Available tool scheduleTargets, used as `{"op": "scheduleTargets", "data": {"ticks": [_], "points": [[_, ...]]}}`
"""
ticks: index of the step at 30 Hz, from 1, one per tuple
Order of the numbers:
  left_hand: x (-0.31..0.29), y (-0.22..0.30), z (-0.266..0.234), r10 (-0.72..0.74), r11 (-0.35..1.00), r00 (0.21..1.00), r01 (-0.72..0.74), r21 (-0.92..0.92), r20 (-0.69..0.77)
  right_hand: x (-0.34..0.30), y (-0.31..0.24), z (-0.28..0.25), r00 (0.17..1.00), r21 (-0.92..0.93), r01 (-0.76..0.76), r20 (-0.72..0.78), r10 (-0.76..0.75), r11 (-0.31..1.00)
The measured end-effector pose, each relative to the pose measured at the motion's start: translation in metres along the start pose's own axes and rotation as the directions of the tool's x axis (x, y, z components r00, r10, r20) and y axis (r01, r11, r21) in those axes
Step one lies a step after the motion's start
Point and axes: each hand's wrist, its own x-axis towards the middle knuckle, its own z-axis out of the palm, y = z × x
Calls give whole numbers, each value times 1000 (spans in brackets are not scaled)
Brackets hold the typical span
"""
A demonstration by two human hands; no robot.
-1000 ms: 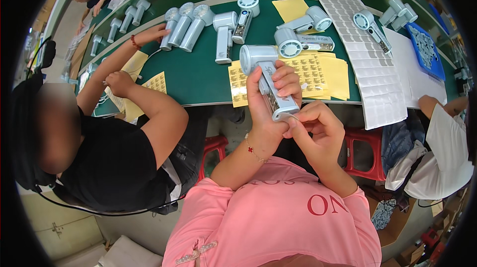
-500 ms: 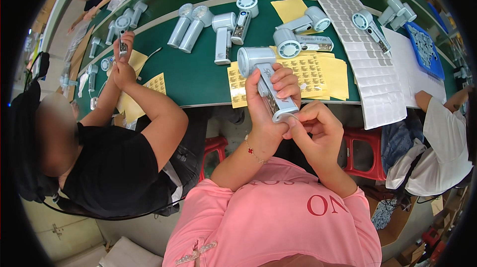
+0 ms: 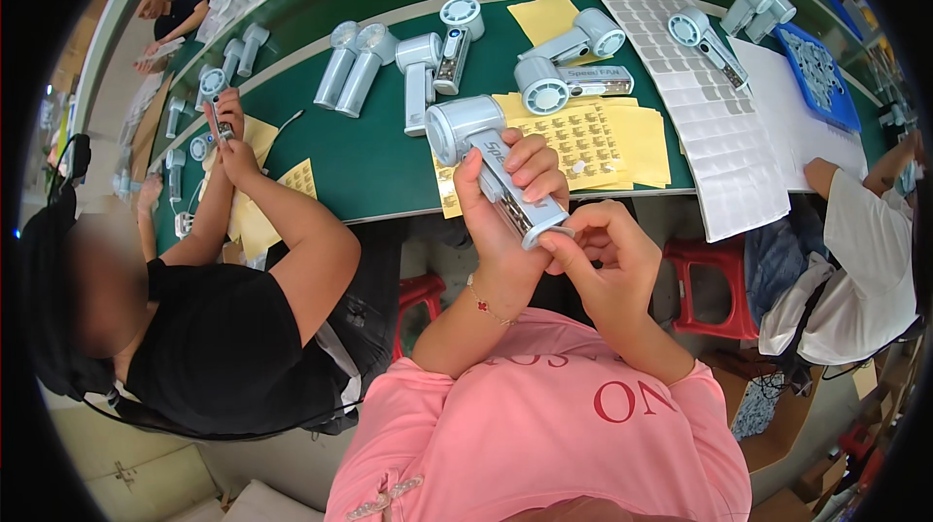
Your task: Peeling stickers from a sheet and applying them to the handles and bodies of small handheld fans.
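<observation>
the left hand (image 3: 498, 221) was closed round a pale blue plastic handheld fan (image 3: 489, 155), held tilted at the near edge of the green worktop (image 3: 369, 162); the right hand (image 3: 614, 255) pinched a thin pale piece (image 3: 552, 234) at its base. a loose left grip could have dropped the fan; uneven finger pressure could have bent the piece.

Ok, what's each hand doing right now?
Left hand: closed around a pale blue handheld fan.
Right hand: closed, pinching a thin piece at the fan's lower end.
</observation>
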Motion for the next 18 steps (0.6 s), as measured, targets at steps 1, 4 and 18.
{"op": "scheduleTargets", "data": {"ticks": [1,4,18], "points": [[-1,1,0,-2,1000,1000,2,1,-1,-1,2,1,999,30,-8,-46,10,1000],[-7,4,-2,-55,997,998,54,-49,-17,11,0,-6,998,-32,-54,37,55,998],[-8,4,4,-126,985,983,108,-135,-130,29,27,-21,924,494,-149,377,-57,856]]}}
